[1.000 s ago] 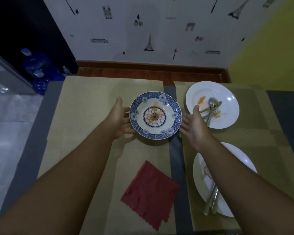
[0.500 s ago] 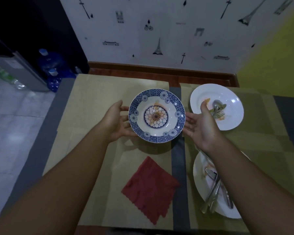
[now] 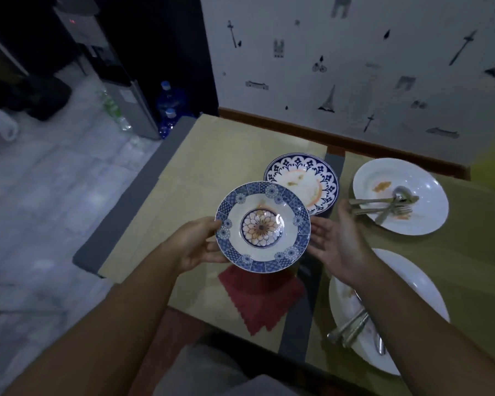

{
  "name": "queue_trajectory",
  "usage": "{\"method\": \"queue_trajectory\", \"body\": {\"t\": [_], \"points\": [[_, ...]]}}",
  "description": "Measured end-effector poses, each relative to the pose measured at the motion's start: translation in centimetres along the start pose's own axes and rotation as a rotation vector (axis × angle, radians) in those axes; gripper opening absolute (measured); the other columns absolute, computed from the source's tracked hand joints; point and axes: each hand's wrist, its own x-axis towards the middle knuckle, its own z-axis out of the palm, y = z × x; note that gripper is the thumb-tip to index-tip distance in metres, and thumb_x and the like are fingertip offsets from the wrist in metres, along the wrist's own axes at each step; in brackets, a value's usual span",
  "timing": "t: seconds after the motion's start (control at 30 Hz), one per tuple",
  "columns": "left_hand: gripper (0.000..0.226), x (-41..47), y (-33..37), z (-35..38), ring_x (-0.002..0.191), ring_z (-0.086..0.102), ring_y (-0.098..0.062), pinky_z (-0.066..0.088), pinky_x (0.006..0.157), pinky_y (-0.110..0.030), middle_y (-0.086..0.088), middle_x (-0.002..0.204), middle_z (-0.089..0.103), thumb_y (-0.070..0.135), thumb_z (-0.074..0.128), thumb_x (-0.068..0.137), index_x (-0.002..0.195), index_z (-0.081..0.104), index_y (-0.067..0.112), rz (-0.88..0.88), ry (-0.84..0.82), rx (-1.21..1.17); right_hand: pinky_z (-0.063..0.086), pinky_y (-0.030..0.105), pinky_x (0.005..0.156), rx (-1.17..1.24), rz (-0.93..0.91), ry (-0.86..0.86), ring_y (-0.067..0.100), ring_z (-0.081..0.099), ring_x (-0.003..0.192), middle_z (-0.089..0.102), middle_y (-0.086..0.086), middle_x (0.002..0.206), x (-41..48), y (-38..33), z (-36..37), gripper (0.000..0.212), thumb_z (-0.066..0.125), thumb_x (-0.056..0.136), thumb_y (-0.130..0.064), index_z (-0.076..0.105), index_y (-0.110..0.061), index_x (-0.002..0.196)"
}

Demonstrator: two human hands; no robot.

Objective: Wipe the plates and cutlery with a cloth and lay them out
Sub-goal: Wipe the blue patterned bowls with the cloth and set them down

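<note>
My left hand (image 3: 195,244) grips the left rim of a blue-patterned plate (image 3: 262,230) with a flower centre, thumb on top and fingers under it, held above the table. My right hand (image 3: 337,244) is spread with straight fingers at the plate's right rim. Behind it on the table lies a second blue-rimmed plate (image 3: 303,184) with orange smears. A red cloth (image 3: 263,295) lies flat below the lifted plate. Two white plates, one far (image 3: 429,190) and one near (image 3: 412,295), carry used cutlery: a spoon and forks (image 3: 389,205) on the far one, more pieces (image 3: 352,327) on the near one.
Tan mats (image 3: 212,167) cover the table, whose left edge drops to a tiled floor. A water dispenser (image 3: 117,81) and blue water bottles (image 3: 169,101) stand on the floor to the left. A patterned wall runs close behind the table.
The flower plate has risen off the table and come towards me, uncovering the stained blue-rimmed plate beneath it. My view has swung to the left.
</note>
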Motion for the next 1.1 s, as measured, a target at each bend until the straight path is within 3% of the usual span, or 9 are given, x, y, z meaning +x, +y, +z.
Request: {"method": "queue_trajectory", "body": {"t": [0.3,0.47,0.6,0.7,0.8,0.87,0.93,1.0,1.1], "points": [[0.023,0.2,-1.1,-4.9,0.090,0.076,-0.031,0.063,0.071,-0.047,-0.012,0.106,0.078,0.011,0.046,0.105,0.120,0.064,0.010,0.048,0.045,0.027,0.054,0.036,0.082,0.054,-0.030,-0.022,0.024,0.065,0.110,0.066,0.015,0.121,-0.3,3.1,3.3,0.075,0.032,0.093,-0.068,0.059,-0.004,0.122],[0.022,1.4,-1.4,-8.8,0.090,0.076,-0.030,0.063,0.076,-0.050,-0.010,0.102,0.079,0.010,0.049,0.104,0.114,0.068,0.012,0.081,0.067,0.049,0.049,0.035,0.093,-0.161,-0.116,0.039,0.015,0.065,0.110,0.070,0.002,0.118,0.4,5.7,6.5,0.059,0.032,0.098,-0.060,0.065,-0.017,0.120],[0.022,2.0,-2.2,-11.1,0.088,0.076,-0.030,0.061,0.081,-0.054,-0.008,0.098,0.079,0.010,0.049,0.103,0.113,0.069,0.012,0.092,0.093,0.049,0.041,0.014,0.095,-0.678,-0.374,0.287,0.011,0.053,0.120,0.056,-0.008,0.131,0.3,10.3,7.0,0.035,0.051,0.098,-0.040,0.058,-0.026,0.130],[0.023,1.9,-3.4,-11.8,0.086,0.076,-0.032,0.063,0.075,-0.050,-0.011,0.099,0.079,0.011,0.050,0.103,0.116,0.069,0.011,0.085,0.121,0.029,0.026,0.037,0.115,-1.450,-0.417,0.189,0.014,0.022,0.142,0.024,-0.011,0.156,0.3,14.3,5.0,0.073,0.053,0.085,-0.062,0.025,-0.042,0.150],[0.023,1.6,-4.7,-11.7,0.084,0.076,-0.032,0.063,0.066,-0.043,-0.013,0.101,0.078,0.011,0.050,0.104,0.116,0.069,0.011,0.067,0.157,-0.017,0.012,0.047,0.118,-1.851,-0.341,0.105,0.024,-0.003,0.149,-0.009,-0.004,0.163,0.5,16.2,3.8,0.092,0.041,0.081,-0.077,-0.006,-0.044,0.152],[0.022,1.2,-5.4,-11.3,0.083,0.076,-0.031,0.063,0.064,-0.041,-0.013,0.101,0.078,0.012,0.050,0.104,0.115,0.069,0.011,0.058,0.178,-0.045,0.018,0.048,0.116,-1.885,-0.424,0.132,0.027,0.006,0.149,0.001,0.001,0.164,0.7,16.6,3.3,0.087,0.042,0.082,-0.074,0.004,-0.042,0.153],[0.022,0.9,-6.0,-10.9,0.081,0.076,-0.030,0.063,0.063,-0.040,-0.013,0.100,0.078,0.012,0.049,0.104,0.114,0.069,0.012,0.053,0.192,-0.068,0.034,0.052,0.109,-1.856,-0.492,0.161,0.030,0.027,0.143,0.024,0.004,0.160,0.9,16.7,3.0,0.076,0.053,0.083,-0.064,0.027,-0.039,0.150],[0.021,0.6,-6.3,-10.4,0.079,0.076,-0.029,0.063,0.062,-0.039,-0.013,0.098,0.079,0.012,0.050,0.104,0.113,0.069,0.011,0.053,0.206,-0.092,0.048,0.050,0.092,-1.777,-0.610,0.190,0.033,0.050,0.125,0.051,0.005,0.142,1.3,16.6,2.4,0.058,0.069,0.081,-0.045,0.053,-0.033,0.136],[0.020,0.4,-6.5,-9.6,0.079,0.077,-0.028,0.063,0.062,-0.039,-0.012,0.097,0.079,0.012,0.050,0.104,0.112,0.068,0.011,0.057,0.219,-0.125,0.049,0.039,0.072,-1.694,-0.793,0.202,0.030,0.060,0.096,0.066,0.001,0.109,1.6,15.9,1.4,0.037,0.077,0.076,-0.018,0.070,-0.025,0.111]]}}
